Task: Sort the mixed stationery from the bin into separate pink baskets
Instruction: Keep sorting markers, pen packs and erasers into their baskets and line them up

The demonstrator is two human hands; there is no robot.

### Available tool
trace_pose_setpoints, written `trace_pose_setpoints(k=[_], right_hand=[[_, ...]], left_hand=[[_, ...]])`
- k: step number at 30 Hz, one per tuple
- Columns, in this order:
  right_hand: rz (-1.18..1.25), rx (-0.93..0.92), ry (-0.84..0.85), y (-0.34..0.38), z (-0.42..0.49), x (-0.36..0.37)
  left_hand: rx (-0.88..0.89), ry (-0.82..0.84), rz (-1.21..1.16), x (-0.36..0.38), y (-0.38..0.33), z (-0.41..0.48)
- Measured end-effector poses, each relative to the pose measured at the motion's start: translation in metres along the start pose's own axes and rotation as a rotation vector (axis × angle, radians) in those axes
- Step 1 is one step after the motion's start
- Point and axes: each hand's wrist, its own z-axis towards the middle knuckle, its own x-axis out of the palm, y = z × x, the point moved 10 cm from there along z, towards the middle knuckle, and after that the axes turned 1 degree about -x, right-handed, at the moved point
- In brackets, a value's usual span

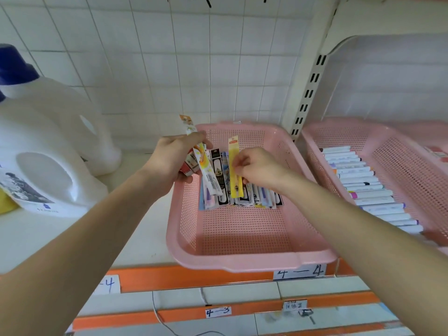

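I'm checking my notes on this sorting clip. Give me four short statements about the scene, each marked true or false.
1. The right hand pinches a yellow packet over the middle basket. True.
2. The left hand is empty. False: it grips several packets.
3. The right basket holds a row of markers. True.
4. The jug on the left is pink. False: it is white.
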Motion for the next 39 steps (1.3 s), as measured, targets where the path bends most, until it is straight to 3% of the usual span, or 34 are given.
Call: trace_pose_setpoints(k=[5,12,15,17,20,22,25,30,35,39], right_hand=[[-0.317,0.005,0.068,-0.008,0.020,0.022],[-0.397,-0.039,0.066,-0.007,0.028,0.028],[-0.283,-0.017,0.014,-0.009,0.022,0.017],[-0.043,-0.009,-0.003,-0.005,0.011,0.005],[0.366,-0.001,0.105,0.007,-0.014,-0.002],[0.504,0.010,0.201,0.012,-0.029,-0.003],[0.522,0.002,0.262,0.011,-0.043,-0.003],[0.521,-0.006,0.179,-0.005,-0.046,-0.016],[0.518,0.061,0.004,-0.032,-0.043,-0.040],[0.412,0.064,-0.038,-0.035,-0.040,-0.046]], left_hand=[[0.000,0.039,0.010,0.003,-0.003,0.001],[0.000,0.072,0.004,0.011,-0.007,0.000],[0.006,0.081,0.010,0.019,-0.008,-0.002],[0.009,0.082,0.029,0.022,-0.007,-0.002],[0.013,0.080,0.046,0.030,-0.006,-0.001],[0.020,0.075,0.042,0.036,-0.006,0.000],[0.043,0.081,0.066,0.048,-0.007,0.001],[0.009,0.031,0.185,0.057,0.001,0.005],[-0.198,0.014,0.015,0.057,0.027,0.010],[-0.208,0.040,0.003,0.061,0.028,0.010]])
